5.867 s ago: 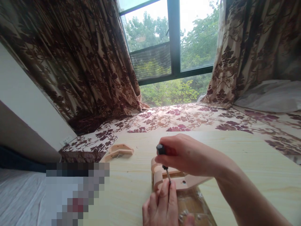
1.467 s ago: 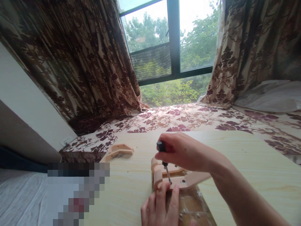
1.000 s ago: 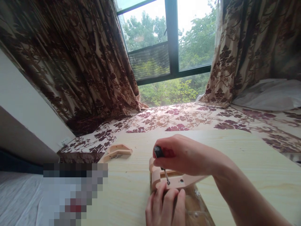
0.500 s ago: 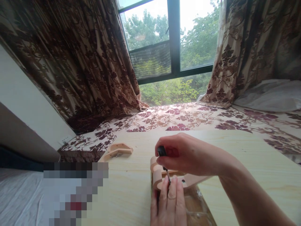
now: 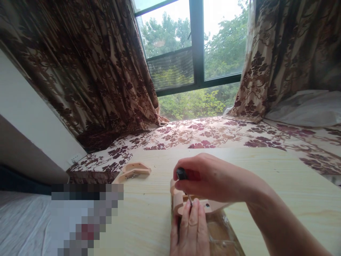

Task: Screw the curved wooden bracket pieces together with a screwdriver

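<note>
My right hand (image 5: 202, 177) is closed around the black handle of a screwdriver (image 5: 181, 173). The thin metal shaft slants down, its tip meeting the work between the fingers of my left hand (image 5: 190, 227). That hand lies with fingers stretched out over a pale wooden piece (image 5: 214, 206), pressing on it; its thumb is hidden. A dark screw hole or screw head shows in the wood just right of the fingers. Underneath is a brown block wrapped in clear plastic or tape (image 5: 220, 231). The rounded wooden ends stick out at its far left.
A light wood-grain table (image 5: 144, 220) carries the work. Another angled wooden piece (image 5: 137, 167) with holes lies at its far left, small metal screws beside it. Behind are a flowered window-seat cover (image 5: 202, 133), patterned curtains (image 5: 106, 71) and a window. A pixelated patch covers the lower left.
My right hand and the screwdriver handle have shifted slightly down and left, and the handle has tilted a little. My left hand stays almost where it was on the wood.
</note>
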### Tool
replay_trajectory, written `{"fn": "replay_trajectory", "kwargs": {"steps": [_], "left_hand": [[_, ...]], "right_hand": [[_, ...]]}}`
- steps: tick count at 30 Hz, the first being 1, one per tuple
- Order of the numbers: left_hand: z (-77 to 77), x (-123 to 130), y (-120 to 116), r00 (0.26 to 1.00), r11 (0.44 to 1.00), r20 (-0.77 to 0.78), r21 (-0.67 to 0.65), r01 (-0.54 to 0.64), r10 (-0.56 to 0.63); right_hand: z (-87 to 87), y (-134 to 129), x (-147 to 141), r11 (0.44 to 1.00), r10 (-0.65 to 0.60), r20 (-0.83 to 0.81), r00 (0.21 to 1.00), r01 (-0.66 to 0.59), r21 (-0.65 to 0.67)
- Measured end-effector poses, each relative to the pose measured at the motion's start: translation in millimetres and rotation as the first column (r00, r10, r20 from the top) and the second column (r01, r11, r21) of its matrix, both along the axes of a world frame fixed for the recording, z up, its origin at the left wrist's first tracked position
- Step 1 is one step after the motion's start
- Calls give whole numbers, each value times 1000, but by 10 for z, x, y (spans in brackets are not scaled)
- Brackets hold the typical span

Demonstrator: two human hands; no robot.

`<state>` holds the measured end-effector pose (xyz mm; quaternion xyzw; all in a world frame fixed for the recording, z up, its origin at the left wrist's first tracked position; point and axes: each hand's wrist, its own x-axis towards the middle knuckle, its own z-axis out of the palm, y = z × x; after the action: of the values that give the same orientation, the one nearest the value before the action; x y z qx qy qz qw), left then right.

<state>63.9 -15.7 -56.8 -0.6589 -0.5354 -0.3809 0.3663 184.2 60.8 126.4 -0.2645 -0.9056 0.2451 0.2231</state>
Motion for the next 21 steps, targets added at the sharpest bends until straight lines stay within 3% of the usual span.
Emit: {"fn": "replay_trajectory", "kwargs": {"steps": [7,11,15,21], "left_hand": [[8,-28,28,995,1000,-99,17,24,-22],[-8,21,55,1000,996,13,80,27,-29],[-12,52,81,999,992,-22,116,40,-38],[-13,57,81,998,994,40,106,35,-40]], "right_hand": [[-52,87,-35,969,-202,-4,979,200,145],[-33,28,-16,987,-121,-9,993,122,103],[13,-32,-11,999,-23,-7,1000,24,38],[-54,80,-56,983,-152,-46,987,156,102]]}}
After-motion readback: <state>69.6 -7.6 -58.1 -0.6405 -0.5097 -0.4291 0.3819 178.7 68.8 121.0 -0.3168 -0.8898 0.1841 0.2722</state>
